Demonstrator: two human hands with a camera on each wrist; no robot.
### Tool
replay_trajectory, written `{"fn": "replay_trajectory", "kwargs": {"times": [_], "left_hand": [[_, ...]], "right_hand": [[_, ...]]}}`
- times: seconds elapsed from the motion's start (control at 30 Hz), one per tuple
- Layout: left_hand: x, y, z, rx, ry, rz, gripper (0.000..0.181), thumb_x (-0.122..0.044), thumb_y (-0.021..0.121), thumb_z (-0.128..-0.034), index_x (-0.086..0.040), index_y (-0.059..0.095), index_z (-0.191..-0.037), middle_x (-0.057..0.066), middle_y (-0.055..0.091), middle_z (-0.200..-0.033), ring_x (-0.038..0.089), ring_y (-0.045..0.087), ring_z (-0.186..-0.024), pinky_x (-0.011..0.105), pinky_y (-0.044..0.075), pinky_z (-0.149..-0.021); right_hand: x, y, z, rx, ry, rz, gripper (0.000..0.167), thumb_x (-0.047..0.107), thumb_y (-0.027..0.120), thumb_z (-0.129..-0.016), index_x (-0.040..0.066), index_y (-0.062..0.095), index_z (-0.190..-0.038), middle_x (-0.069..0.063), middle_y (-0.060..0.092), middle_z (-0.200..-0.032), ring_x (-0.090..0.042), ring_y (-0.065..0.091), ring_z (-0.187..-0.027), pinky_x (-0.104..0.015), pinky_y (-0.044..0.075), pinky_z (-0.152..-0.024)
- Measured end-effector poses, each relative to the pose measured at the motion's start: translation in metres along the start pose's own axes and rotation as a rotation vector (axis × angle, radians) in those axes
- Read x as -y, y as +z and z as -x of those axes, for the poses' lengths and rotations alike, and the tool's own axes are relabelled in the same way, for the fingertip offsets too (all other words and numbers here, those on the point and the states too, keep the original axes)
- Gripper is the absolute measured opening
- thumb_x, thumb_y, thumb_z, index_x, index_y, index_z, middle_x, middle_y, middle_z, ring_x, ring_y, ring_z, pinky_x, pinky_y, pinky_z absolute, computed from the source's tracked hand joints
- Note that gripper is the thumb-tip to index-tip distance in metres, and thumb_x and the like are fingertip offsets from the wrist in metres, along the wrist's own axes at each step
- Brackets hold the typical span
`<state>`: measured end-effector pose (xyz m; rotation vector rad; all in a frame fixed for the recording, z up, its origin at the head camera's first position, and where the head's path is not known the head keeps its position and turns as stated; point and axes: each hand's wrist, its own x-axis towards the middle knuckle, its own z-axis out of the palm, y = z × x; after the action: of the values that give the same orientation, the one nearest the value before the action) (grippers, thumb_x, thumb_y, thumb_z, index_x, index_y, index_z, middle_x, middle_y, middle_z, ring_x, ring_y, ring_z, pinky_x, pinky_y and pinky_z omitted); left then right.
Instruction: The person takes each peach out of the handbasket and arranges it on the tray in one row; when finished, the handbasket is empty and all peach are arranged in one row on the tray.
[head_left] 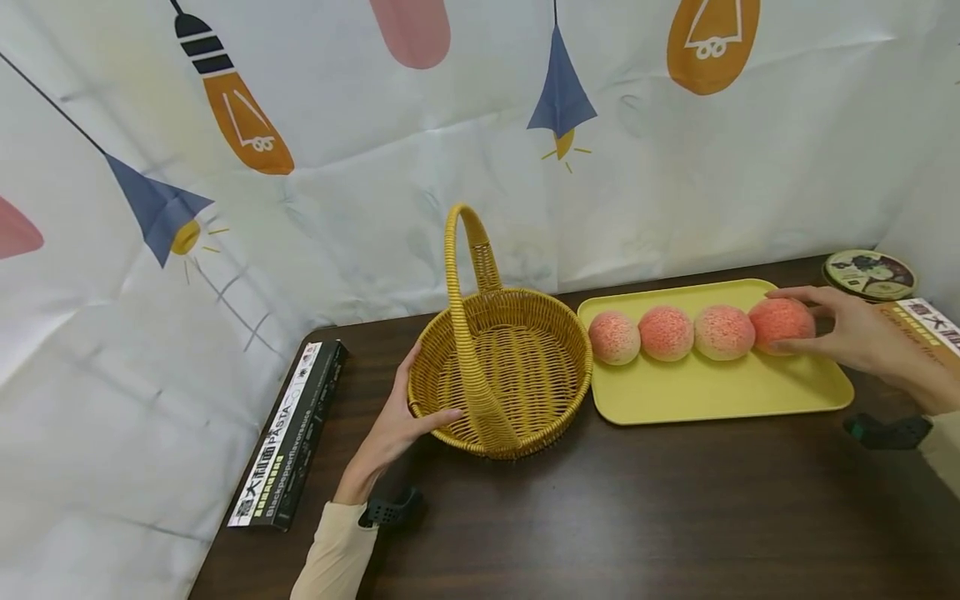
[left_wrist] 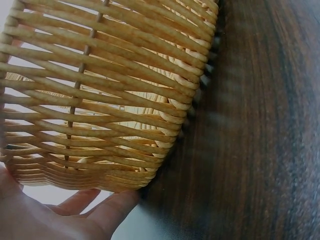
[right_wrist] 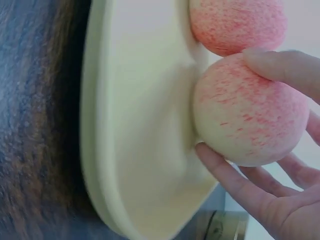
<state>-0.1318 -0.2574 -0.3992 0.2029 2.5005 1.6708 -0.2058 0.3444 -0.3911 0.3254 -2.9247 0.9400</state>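
Observation:
A round yellow wicker basket [head_left: 525,375] with a tall hoop handle stands on the dark table. My left hand [head_left: 393,421] holds its left side, thumb at the rim and the other fingers along the outer wall; the left wrist view shows the woven side [left_wrist: 115,90] close up. To the basket's right is a yellow tray [head_left: 675,400] with several pink, speckled peaches in a row. My right hand [head_left: 851,325] grips the rightmost peach [head_left: 780,323] between thumb and fingers. In the right wrist view that peach [right_wrist: 245,117] is beside a second peach [right_wrist: 240,22], above the tray floor.
A black pasta box [head_left: 288,433] lies at the table's left edge. Behind my right hand are a round tin [head_left: 870,275] and another printed box [head_left: 926,329]. A white patterned cloth [head_left: 360,208] hangs along the table's back.

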Motion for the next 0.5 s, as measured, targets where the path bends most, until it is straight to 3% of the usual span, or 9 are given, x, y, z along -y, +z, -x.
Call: {"fn": "replay_trajectory", "kwargs": {"times": [0.07,0.17,0.27,0.37,0.43,0.47,0.5], "left_hand": [[0.001,0.001,0.000,-0.003,0.002,0.001,0.114,-0.033,0.085,-0.0892,-0.032,0.004,-0.169,0.005,0.001,-0.175,0.035,0.012,-0.159,0.068,0.015,-0.120],[0.003,0.001,-0.001,-0.009,0.006,0.006,0.113,-0.031,0.085,-0.0893,-0.032,0.004,-0.169,0.004,0.001,-0.175,0.035,0.010,-0.159,0.068,0.014,-0.121],[0.003,0.002,-0.001,-0.015,0.004,0.006,0.113,-0.030,0.085,-0.0891,-0.033,0.004,-0.169,0.004,0.000,-0.175,0.035,0.009,-0.159,0.068,0.014,-0.120],[0.003,0.002,-0.001,-0.014,-0.005,0.002,0.113,-0.032,0.085,-0.0889,-0.034,0.004,-0.169,0.004,0.000,-0.175,0.035,0.008,-0.159,0.069,0.014,-0.120],[0.003,0.001,-0.001,-0.014,-0.012,0.002,0.113,-0.032,0.085,-0.0888,-0.034,0.004,-0.169,0.004,0.001,-0.175,0.035,0.009,-0.159,0.069,0.014,-0.120],[0.003,0.001,-0.001,-0.013,-0.015,0.002,0.114,-0.032,0.085,-0.0888,-0.034,0.004,-0.169,0.004,0.001,-0.175,0.036,0.010,-0.159,0.069,0.014,-0.120],[0.004,0.001,-0.001,-0.012,-0.015,0.002,0.114,-0.032,0.085,-0.0888,-0.034,0.003,-0.169,0.005,0.001,-0.175,0.036,0.010,-0.159,0.069,0.015,-0.120]], "right_hand": [[-0.001,-0.002,0.001,0.006,0.001,0.003,0.074,0.014,0.092,-0.081,-0.007,0.055,-0.142,-0.035,0.055,-0.130,-0.049,0.061,-0.101,-0.028,0.045,-0.067],[-0.002,-0.003,0.002,0.009,-0.025,0.008,0.072,0.011,0.093,-0.078,-0.006,0.058,-0.138,-0.035,0.057,-0.128,-0.019,0.063,-0.093,-0.023,0.044,-0.066],[-0.004,-0.003,0.002,0.008,-0.046,-0.005,0.072,0.012,0.094,-0.077,-0.004,0.058,-0.138,-0.032,0.058,-0.129,0.009,0.050,-0.091,-0.021,0.044,-0.068],[-0.003,-0.006,0.003,0.015,-0.070,-0.026,0.071,0.011,0.092,-0.081,-0.005,0.056,-0.140,-0.033,0.055,-0.133,0.000,0.057,-0.096,-0.022,0.047,-0.071],[0.003,-0.009,0.002,0.016,-0.090,-0.024,0.064,0.011,0.085,-0.089,-0.006,0.054,-0.142,-0.033,0.053,-0.136,-0.023,0.063,-0.108,-0.023,0.050,-0.075],[0.007,-0.010,0.001,0.014,-0.100,-0.026,0.058,0.011,0.080,-0.094,-0.008,0.053,-0.142,-0.034,0.051,-0.137,-0.036,0.060,-0.113,-0.030,0.052,-0.081],[0.012,-0.012,0.001,0.000,-0.113,-0.023,0.053,0.011,0.074,-0.099,-0.009,0.052,-0.143,-0.034,0.051,-0.137,-0.046,0.055,-0.115,-0.028,0.051,-0.083]]}}
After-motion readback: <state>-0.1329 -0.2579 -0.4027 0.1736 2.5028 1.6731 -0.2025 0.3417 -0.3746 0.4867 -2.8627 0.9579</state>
